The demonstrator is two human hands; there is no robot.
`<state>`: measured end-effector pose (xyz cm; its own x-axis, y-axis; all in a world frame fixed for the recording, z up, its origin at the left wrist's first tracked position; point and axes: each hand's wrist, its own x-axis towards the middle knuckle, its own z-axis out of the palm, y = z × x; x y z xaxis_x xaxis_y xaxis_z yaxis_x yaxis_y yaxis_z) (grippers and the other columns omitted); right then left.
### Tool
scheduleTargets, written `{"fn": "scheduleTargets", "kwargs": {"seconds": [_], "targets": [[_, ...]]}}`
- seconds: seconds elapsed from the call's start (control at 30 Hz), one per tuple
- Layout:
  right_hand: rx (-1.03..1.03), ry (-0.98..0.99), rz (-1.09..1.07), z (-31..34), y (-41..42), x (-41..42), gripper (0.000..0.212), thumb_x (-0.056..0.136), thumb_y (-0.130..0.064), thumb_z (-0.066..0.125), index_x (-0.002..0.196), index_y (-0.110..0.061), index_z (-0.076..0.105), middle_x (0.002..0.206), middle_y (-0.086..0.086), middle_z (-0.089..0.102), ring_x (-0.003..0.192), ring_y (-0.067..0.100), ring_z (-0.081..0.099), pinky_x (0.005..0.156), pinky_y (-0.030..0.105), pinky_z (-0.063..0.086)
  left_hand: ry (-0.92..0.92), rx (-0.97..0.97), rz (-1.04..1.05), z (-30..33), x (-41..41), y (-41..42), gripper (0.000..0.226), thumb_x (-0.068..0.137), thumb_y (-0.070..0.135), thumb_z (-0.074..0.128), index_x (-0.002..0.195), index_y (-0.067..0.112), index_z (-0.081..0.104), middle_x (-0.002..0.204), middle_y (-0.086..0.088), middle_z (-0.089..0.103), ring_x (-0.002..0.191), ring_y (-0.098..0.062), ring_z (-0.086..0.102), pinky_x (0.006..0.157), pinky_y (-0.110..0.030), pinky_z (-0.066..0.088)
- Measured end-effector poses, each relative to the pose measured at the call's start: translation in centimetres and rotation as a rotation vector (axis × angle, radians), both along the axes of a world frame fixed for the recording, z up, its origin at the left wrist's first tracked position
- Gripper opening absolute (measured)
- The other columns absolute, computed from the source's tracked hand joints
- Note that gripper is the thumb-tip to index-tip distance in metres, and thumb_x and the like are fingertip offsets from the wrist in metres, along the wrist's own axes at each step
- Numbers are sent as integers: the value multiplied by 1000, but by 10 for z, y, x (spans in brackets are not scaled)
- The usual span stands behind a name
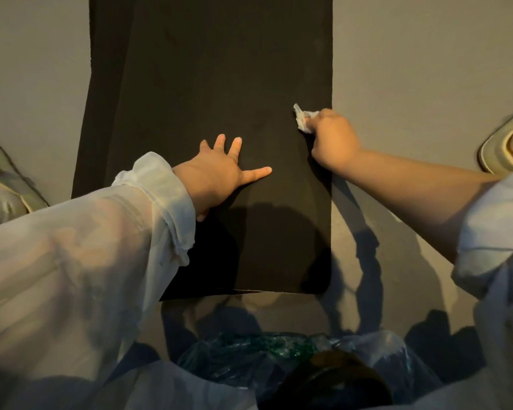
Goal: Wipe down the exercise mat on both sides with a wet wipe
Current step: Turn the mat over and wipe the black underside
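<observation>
Dark rectangular foam exercise mat point(190, 69): flat on grey floor point(412, 69), long axis running away from the person, near end at their knees. Right hand point(332, 140): at the mat's right edge, fist curled round crumpled white wet wipe point(302, 118); unwiped surface lies leftward and ahead. Left hand point(219, 170): fingers splayed flat, pressing mid-mat. Pale shoes point(507, 149) either side; plastic bag point(279, 359) nearest.

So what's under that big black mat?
The grey floor shows all around the flat black exercise mat, so it lies on that. The left hand presses flat on top; anything beneath the mat is covered.
</observation>
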<state>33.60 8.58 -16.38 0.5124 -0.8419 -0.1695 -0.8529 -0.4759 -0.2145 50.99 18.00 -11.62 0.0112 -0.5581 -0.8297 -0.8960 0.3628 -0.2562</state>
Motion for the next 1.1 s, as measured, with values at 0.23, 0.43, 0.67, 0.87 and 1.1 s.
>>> {"fn": "scheduleTargets", "kwargs": {"seconds": [0.23, 0.43, 0.67, 0.87, 1.1], "targets": [[162, -123, 158, 7, 81, -20, 30, 83, 3, 55, 112, -2, 64, 113, 20, 58, 105, 33, 55, 91, 30, 40, 10, -44, -17, 3, -1, 6, 143, 59, 16, 86, 132, 52, -32, 150, -24, -24, 138, -48, -13, 109, -62, 12], [414, -77, 399, 30, 110, -58, 30, 88, 1, 52, 114, -4, 66, 115, 14, 60, 107, 25, 55, 88, 11, 30, 19, -43, 7, 5, -2, 7, 138, 63, 13, 83, 134, 51, -29, 151, -22, -25, 138, -47, -15, 109, -62, 10], [34, -141, 56, 29, 11, -19, 29, 89, 1, 51, 116, 1, 62, 118, 24, 54, 107, 38, 53, 88, 34, 38, 26, -39, 20, 3, -3, 6, 135, 66, 12, 81, 134, 53, -28, 151, -22, -25, 138, -47, -16, 109, -62, 9], [12, 64, 44, 7, -1, 15, 50, 89, 0, 50, 138, -6, 43, 127, 21, 45, 116, 37, 47, 93, 36, 40, 41, 14, 83, -1, -2, 0, 139, 61, 16, 83, 130, 58, -29, 150, -17, -29, 137, -45, -21, 109, -63, 6], [39, 54, 141, 6, 30, -2, 29, 84, 1, 57, 113, -4, 61, 118, 18, 52, 105, 33, 54, 88, 34, 43, 33, 18, 105, 2, -5, -1, 136, 63, 15, 82, 131, 58, -28, 150, -17, -29, 137, -45, -21, 109, -63, 7]]}}
